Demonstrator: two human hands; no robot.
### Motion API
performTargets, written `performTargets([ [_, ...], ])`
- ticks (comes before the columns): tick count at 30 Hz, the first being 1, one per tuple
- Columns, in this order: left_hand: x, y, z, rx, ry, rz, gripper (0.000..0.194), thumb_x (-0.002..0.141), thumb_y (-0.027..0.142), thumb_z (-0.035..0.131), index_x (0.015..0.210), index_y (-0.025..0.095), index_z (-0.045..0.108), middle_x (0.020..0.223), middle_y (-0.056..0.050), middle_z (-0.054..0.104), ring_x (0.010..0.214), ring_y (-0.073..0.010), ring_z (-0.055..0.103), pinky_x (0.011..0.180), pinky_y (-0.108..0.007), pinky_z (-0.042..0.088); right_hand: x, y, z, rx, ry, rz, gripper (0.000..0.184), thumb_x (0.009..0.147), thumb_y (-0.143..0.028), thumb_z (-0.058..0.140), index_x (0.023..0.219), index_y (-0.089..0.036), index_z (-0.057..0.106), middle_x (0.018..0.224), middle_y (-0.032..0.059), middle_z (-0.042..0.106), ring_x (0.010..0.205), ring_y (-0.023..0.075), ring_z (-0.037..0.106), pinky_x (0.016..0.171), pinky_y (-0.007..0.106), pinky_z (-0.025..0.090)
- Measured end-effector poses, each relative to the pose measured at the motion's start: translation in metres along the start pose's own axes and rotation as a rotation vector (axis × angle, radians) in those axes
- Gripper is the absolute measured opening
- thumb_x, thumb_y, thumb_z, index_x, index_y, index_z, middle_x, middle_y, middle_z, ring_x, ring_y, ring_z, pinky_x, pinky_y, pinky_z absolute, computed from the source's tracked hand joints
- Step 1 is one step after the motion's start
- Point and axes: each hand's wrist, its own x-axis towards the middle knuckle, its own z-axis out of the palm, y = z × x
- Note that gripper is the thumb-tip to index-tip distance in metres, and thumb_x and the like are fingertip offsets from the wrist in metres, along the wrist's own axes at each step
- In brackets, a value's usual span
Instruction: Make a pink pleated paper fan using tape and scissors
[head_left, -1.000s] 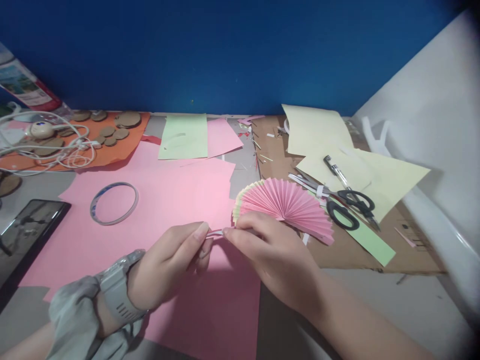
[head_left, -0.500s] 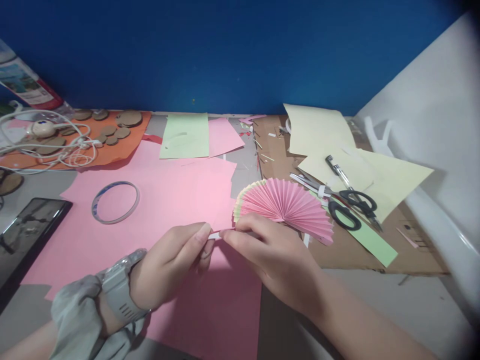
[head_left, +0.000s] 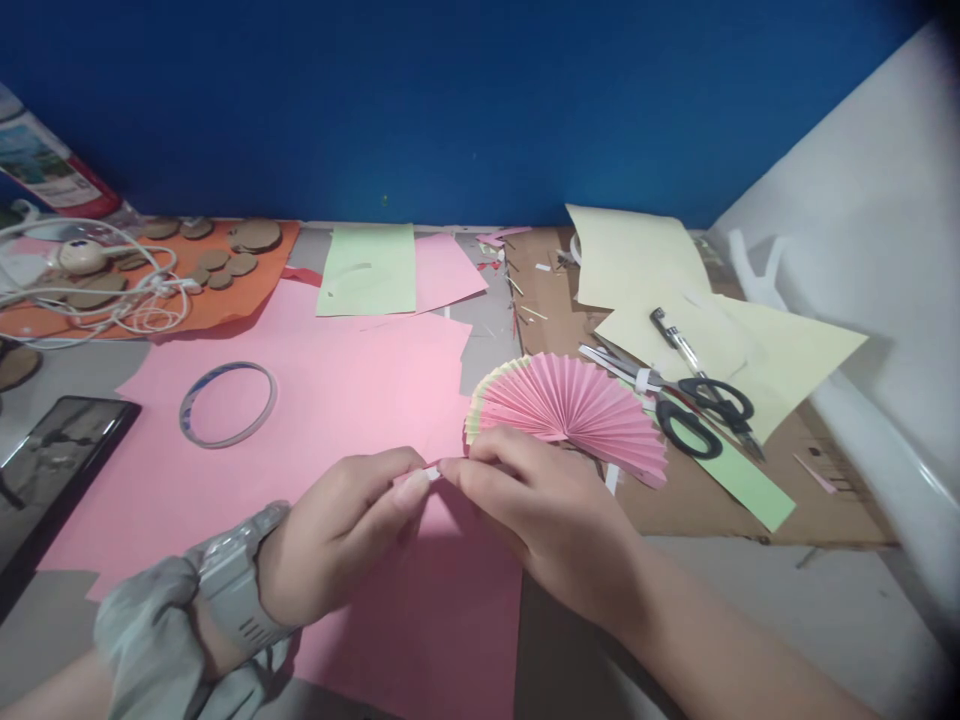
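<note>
Between my two hands is a narrow strip of paper, pink along its top with a white face, mostly covered by my fingers. My left hand pinches its left end between thumb and fingers. The right end is pinched by my right hand. Just beyond my right hand lies a pleated paper fan, pink with a pale yellow left part, spread in a half circle. Under my hands is a large sheet of pink paper. A roll of tape lies flat on that sheet, left of my hands.
Scissors, a pen, a green paper strip and pale yellow sheets lie on cardboard at right. At left are a phone, tangled white earphones, a bottle and cardboard discs on orange paper.
My left thumb has shifted down along the strip, and its fingers have moved slightly toward my right hand. The right hand has stayed nearly still.
</note>
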Motion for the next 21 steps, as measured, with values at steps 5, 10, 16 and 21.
performTargets([
  [5, 0.0019, -0.0024, -0.0007, 0.16, -0.034, -0.072, 0.039, 0.09, 0.042, 0.036, 0.062, 0.017, 0.045, 0.054, 0.004, 0.045, 0.05, -0.0085, 0.04, 0.048, -0.02, 0.032, 0.0029, -0.0032, -0.0017, 0.008, 0.019, 0.042, 0.02, 0.085, -0.012, 0.043, 0.093, -0.022, 0.058, 0.079, 0.0037, 0.06, 0.067, 0.0141, 0.053, 0.055, 0.024, 0.036],
  [10, 0.0035, 0.0016, -0.0013, 0.162, -0.028, -0.092, 0.042, 0.091, 0.043, 0.032, 0.06, 0.017, 0.044, 0.053, 0.004, 0.047, 0.05, -0.0084, 0.043, 0.05, -0.021, 0.035, 0.0043, -0.0037, -0.0024, 0.014, 0.026, 0.045, 0.016, 0.084, -0.014, 0.045, 0.089, -0.022, 0.058, 0.078, 0.0042, 0.061, 0.071, 0.0163, 0.055, 0.058, 0.025, 0.039],
  [16, 0.0024, 0.0015, -0.001, 0.185, -0.007, -0.096, 0.043, 0.092, 0.043, 0.029, 0.059, 0.018, 0.042, 0.054, 0.004, 0.047, 0.051, -0.0093, 0.042, 0.052, -0.023, 0.034, 0.0038, -0.004, -0.0022, 0.043, 0.026, 0.064, 0.014, 0.085, -0.015, 0.046, 0.087, -0.022, 0.058, 0.081, 0.004, 0.061, 0.074, 0.0168, 0.056, 0.06, 0.026, 0.041],
  [21, 0.0006, -0.0024, 0.0, 0.124, -0.019, -0.097, 0.043, 0.092, 0.043, 0.03, 0.06, 0.017, 0.044, 0.056, 0.003, 0.049, 0.052, -0.0094, 0.044, 0.054, -0.023, 0.035, 0.0031, -0.005, -0.0028, 0.096, 0.0, 0.152, 0.017, 0.088, -0.017, 0.042, 0.086, -0.023, 0.058, 0.08, 0.0021, 0.061, 0.07, 0.0148, 0.056, 0.059, 0.026, 0.042],
])
